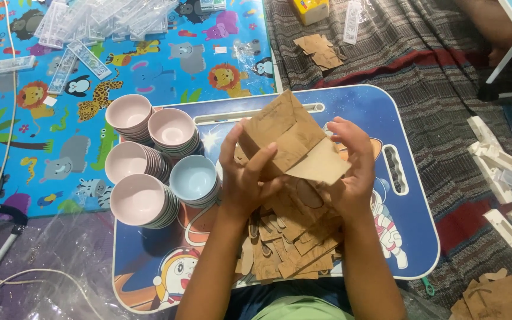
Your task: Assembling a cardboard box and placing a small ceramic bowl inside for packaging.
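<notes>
On the table [398,237], stacks of bowls [149,154] stand at the left and a heap of cardboard pieces [288,249] lies in the middle near the front edge. Both hands hold a folded cardboard box [291,139] above that heap. Behind the table, plastic strips [96,24] lie on the play mat [149,71].

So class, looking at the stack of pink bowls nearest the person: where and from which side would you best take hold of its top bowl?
Grip the top bowl of the nearest pink bowl stack by its rim, coming from above and the left. The rim stands proud of the nested bowls, the blue bowl stack crowds its right, and the left hand and right hand hold a brown cardboard piece.
</notes>
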